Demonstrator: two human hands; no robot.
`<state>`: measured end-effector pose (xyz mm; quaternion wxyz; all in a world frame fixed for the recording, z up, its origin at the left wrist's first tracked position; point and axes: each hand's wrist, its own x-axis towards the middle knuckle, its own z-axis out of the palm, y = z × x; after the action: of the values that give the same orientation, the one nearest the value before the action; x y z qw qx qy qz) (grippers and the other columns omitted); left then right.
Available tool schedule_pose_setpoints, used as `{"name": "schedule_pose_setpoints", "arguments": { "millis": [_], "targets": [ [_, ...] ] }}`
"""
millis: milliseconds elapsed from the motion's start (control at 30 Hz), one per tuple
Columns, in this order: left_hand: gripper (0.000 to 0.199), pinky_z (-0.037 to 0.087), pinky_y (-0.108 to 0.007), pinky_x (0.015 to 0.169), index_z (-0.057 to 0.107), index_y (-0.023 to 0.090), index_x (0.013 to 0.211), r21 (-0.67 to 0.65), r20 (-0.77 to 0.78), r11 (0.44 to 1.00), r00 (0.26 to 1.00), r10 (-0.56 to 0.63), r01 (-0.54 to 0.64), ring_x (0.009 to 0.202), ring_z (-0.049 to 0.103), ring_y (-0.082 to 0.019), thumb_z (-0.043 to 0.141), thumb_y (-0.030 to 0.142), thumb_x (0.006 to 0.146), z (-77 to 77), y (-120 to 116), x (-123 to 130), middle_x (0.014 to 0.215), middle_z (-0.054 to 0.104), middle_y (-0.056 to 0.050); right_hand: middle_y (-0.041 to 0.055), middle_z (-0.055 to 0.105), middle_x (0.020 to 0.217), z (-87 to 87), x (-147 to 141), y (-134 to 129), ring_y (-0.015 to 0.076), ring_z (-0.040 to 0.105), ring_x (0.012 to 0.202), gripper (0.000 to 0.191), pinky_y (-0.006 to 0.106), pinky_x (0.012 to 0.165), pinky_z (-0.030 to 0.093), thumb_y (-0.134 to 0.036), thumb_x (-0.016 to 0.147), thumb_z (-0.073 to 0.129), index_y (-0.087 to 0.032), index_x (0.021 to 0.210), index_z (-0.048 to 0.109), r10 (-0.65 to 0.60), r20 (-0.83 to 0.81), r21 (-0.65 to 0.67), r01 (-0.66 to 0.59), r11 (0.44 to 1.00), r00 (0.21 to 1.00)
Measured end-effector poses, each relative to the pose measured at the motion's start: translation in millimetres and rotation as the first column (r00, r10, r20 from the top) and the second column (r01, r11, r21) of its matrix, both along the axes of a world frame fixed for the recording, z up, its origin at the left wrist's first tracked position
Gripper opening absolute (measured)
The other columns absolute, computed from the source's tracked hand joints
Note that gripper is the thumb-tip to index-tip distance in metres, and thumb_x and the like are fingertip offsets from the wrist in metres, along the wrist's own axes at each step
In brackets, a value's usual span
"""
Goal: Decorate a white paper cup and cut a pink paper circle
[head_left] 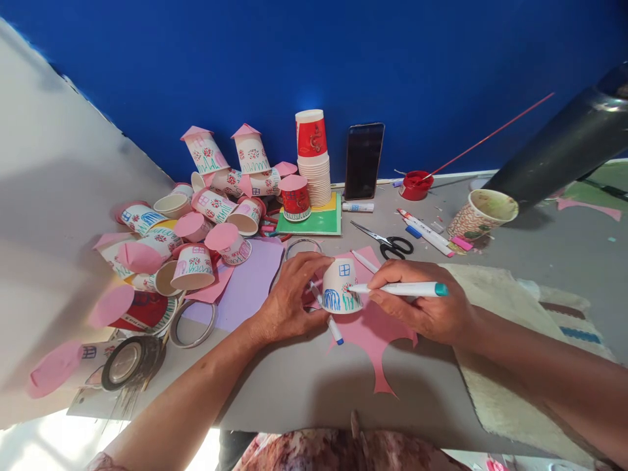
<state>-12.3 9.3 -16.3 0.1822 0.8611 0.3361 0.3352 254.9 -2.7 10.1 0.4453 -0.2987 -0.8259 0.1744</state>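
Observation:
A white paper cup (342, 284) stands upside down in front of me, drawn with a blue window, a blue door, green grass and a red flower. My left hand (297, 294) is closed around its left side. My right hand (424, 297) grips a white marker with a green end (409, 288), its tip at the cup near the red flower. Beneath the cup lies a pink paper scrap (377, 347) with curved cut-outs. A blue-ended marker (335, 328) lies by the cup and partly behind my left fingers.
Decorated cups with pink paper roofs (193, 261) pile up at left. Behind stand stacked paper cups (314, 173) and a phone (364, 160). Scissors (387, 242), a red paint pot (416, 185), a stained cup (483, 212) and a cloth (490, 340) occupy the right; tape rolls (193, 324) lie left.

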Motion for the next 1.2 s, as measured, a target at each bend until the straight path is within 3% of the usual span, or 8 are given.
{"name": "schedule_pose_setpoints", "arguments": {
  "millis": [233, 1200],
  "targets": [
    [0.072, 0.052, -0.053, 0.111, 0.05, 0.025, 0.145, -0.008, 0.007, 1.0, 1.0, -0.001, 0.001, 0.132, 0.059, -0.034, 0.078, 0.018, 0.078, 2.6, -1.2, 0.9, 0.138, 0.06, -0.014, -0.0003, 0.075, 0.074, 11.2, 1.7, -1.2, 0.0123, 0.065, 0.057, 0.013, 0.024, 0.055, 0.048, -0.029, 0.103, 0.064, -0.022, 0.092, 0.069, -0.059, 0.004, -0.039, 0.059, 0.997, 0.998],
    [0.072, 0.054, -0.052, 0.107, 0.052, 0.026, 0.145, -0.032, -0.007, 0.999, 1.0, -0.001, 0.001, 0.131, 0.058, -0.034, 0.08, 0.021, 0.079, 2.6, -0.8, 0.6, 0.137, 0.06, -0.015, 0.0015, 0.076, 0.075, 10.3, 0.6, -1.0, 0.0155, 0.069, 0.061, 0.015, 0.026, 0.058, 0.051, -0.031, 0.103, 0.064, -0.024, 0.091, 0.07, -0.068, 0.034, -0.056, 0.07, 0.996, 0.997]
  ]
}}
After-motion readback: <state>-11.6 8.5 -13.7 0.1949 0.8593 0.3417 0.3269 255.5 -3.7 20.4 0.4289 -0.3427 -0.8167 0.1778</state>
